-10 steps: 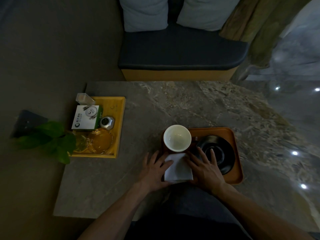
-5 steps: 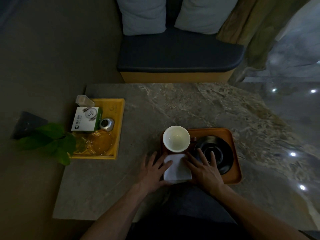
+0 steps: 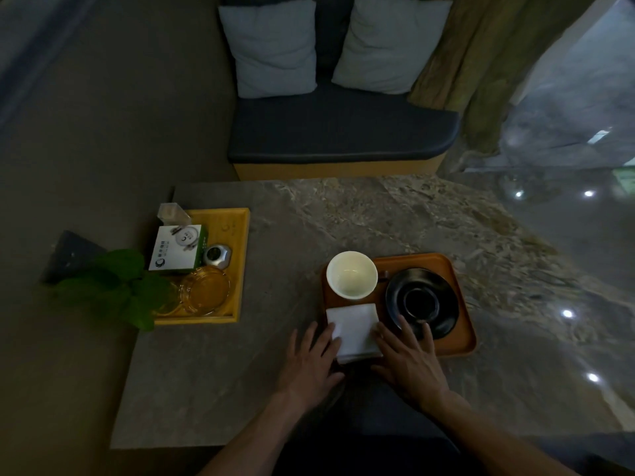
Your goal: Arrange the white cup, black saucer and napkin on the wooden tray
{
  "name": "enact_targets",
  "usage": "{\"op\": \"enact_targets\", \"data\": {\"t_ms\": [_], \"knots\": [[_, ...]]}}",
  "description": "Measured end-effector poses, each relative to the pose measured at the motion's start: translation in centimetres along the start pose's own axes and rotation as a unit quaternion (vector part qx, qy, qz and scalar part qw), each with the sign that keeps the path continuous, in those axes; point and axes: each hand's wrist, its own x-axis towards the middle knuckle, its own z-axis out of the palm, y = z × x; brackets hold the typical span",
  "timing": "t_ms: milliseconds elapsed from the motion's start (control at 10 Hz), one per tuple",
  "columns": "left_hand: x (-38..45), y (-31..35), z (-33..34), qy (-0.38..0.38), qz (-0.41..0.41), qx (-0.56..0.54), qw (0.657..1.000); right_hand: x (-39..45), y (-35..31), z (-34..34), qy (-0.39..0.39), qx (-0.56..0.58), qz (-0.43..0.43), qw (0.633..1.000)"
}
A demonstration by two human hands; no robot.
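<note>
Both hands have slid nearer along the napkin (image 3: 354, 329), which lies on the wooden tray (image 3: 457, 324) before the white cup (image 3: 352, 274), beside the black saucer (image 3: 422, 302). Left hand (image 3: 311, 360) and right hand (image 3: 410, 360) flank it, fingers spread, apparently touching its edges.

- Left hand (image 3: 311, 364): was bare, no glove, no ring or watch visible in the dim light.
- Right hand (image 3: 409, 364): same, bare, nothing worn on fingers or wrist.
- Both forearms were bare up to the frame's bottom edge; no sleeve or cuff showed anywhere along them.
- Fingers were long and slender, nails short as far as the low light allowed; finer detail couldn't be made out.
- Dark clothing showed between the forearms at the bottom of the view, probably trousers over the lap; colour read as near-black or dark navy, fabric detail too dim to tell.
</note>
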Motion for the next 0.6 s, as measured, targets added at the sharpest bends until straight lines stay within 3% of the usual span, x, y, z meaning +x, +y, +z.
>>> {"op": "enact_targets", "data": {"t_ms": [400, 600], "knots": [[-3.6, 0.6, -0.3, 0.025, 0.017, -0.063, 0.998, -3.6, -1.0, -1.3, 0.009, 0.063, -0.003, 0.998], [-4.6, 2.5, -2.2, 0.102, -0.02, -0.224, 0.969, -4.7, 1.7, -3.7, 0.053, 0.141, -0.051, 0.987]]}}
